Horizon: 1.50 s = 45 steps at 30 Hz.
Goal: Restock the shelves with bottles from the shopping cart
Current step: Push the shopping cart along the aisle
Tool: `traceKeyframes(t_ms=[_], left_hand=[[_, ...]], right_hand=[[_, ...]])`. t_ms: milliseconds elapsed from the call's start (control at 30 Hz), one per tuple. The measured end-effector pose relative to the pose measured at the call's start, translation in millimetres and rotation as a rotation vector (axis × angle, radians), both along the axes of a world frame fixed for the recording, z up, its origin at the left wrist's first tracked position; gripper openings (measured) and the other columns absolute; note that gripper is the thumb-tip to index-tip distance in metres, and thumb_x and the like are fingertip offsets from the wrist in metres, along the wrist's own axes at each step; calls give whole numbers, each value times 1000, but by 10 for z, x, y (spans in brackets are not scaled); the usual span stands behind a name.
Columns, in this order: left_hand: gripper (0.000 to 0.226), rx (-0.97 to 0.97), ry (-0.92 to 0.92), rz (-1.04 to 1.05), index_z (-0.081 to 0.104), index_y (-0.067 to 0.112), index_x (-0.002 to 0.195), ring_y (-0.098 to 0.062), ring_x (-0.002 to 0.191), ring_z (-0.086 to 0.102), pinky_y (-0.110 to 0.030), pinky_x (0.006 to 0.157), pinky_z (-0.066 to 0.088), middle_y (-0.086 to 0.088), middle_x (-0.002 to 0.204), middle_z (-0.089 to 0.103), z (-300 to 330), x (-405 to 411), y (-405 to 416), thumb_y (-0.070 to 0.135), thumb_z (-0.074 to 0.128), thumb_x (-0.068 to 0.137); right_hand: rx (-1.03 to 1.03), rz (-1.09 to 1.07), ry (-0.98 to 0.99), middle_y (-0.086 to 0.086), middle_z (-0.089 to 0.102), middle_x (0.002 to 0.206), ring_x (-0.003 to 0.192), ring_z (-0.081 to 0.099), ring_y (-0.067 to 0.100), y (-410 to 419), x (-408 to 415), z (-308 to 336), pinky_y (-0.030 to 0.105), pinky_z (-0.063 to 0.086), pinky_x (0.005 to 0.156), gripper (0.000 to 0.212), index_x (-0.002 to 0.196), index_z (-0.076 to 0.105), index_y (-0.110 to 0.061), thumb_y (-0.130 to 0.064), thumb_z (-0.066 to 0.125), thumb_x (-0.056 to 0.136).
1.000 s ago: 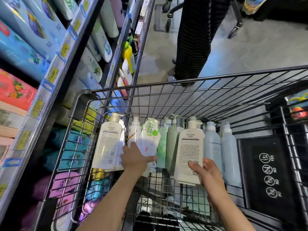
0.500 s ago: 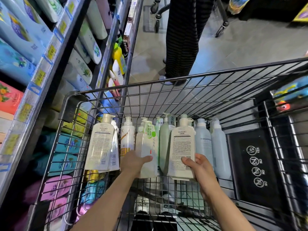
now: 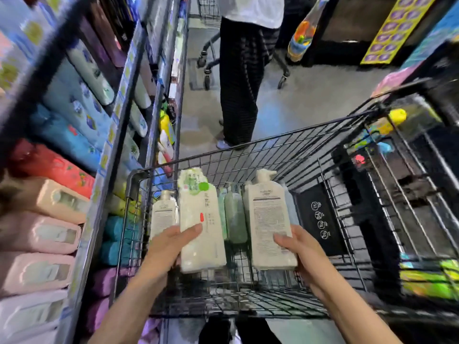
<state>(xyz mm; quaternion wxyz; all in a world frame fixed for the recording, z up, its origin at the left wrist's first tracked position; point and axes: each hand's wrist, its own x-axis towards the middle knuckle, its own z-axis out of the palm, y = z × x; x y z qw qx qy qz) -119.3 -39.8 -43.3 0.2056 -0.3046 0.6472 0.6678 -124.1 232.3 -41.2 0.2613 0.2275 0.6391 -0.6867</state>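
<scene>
Head view:
— Where are the bottles?
— Over the cart. My left hand grips the green-label bottle, my right hand the white pump bottle, both low down.
— Heavy?
— I think so, stiff and maybe slippery

Your shelves blur at the left edge; label print on the held bottles is unreadable.
</scene>
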Motion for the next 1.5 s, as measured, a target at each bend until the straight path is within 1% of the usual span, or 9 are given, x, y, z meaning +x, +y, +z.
traceKeyframes(t_ms=[167, 333, 467, 567, 867, 1000, 1133, 1333, 1500], left_hand=[[104, -100, 144, -89, 54, 9, 133, -20, 114, 58, -22, 87, 43, -6, 128, 61, 606, 202, -1, 63, 79, 47], [113, -7, 216, -78, 56, 9, 130, -30, 116, 59, -49, 107, 40, -11, 127, 62, 994, 298, 128, 67, 81, 37], [45, -21, 331, -54, 72, 22, 92, -2, 82, 70, -14, 72, 52, 10, 90, 75, 1286, 473, 310, 50, 84, 59], [21, -32, 385, 15, 77, 27, 80, -4, 79, 71, -16, 63, 51, 12, 86, 75, 1473, 731, 458, 42, 74, 65], [54, -28, 362, 499, 72, 8, 101, -33, 91, 70, -48, 88, 53, -14, 97, 74, 1552, 2298, 1054, 35, 87, 56], [56, -20, 396, 756, 70, 4, 103, -25, 71, 70, -31, 58, 53, -15, 92, 74, 1548, 3220, 1550, 36, 76, 57], [48, -80, 334, 1013, 70, 7, 101, -22, 68, 70, -24, 52, 54, -13, 93, 75, 1544, 4222, 1952, 34, 72, 61], [46, -242, 339, 1349, 73, 12, 97, -18, 84, 73, -28, 70, 56, -7, 95, 76, 1672, 5697, 2456, 38, 75, 59], [23, -338, 333, 1517, 74, 6, 89, -15, 74, 73, -26, 65, 56, -3, 80, 76, 1877, 6686, 2865, 25, 68, 77]], right_hand=[[-26, -61, 94, -11, 73, 106, 102, 67, 6, 7, 445, 507, 14, 51, 75, 51, 117, 59, -21, -23, 79, 70], [-33, -117, 179, -21, 73, 94, 85, 68, -5, 145, 663, 741, 9, 50, 61, 38, 101, 60, -30, -30, 79, 68], [-39, -85, 248, 0, 75, 103, 93, 72, 17, 380, 706, 900, 24, 55, 67, 67, 114, 61, -17, -41, 84, 56], [-67, -19, 273, 13, 73, 103, 86, 71, 27, 596, 677, 1000, 32, 56, 56, 76, 115, 61, -10, -41, 84, 50], [-138, 450, 414, 10, 73, 104, 92, 71, 26, 963, 939, 1273, 34, 55, 70, 65, 112, 63, -10, -39, 78, 56], [-165, 653, 416, 15, 71, 107, 97, 68, 32, 986, 1227, 1303, 46, 52, 83, 62, 116, 60, -7, -28, 80, 61], [-281, 832, 344, 11, 73, 88, 74, 69, 20, 781, 1769, 1283, 27, 53, 58, 44, 104, 62, -5, -20, 70, 63], [-430, 1179, 310, 24, 68, 110, 94, 66, 33, 296, 2824, 1420, 45, 50, 85, 54, 114, 61, 1, -20, 68, 65], [-530, 1380, 295, 18, 72, 104, 87, 69, 25, 63, 3820, 1628, 30, 57, 71, 49, 112, 62, 0, -15, 66, 65]])
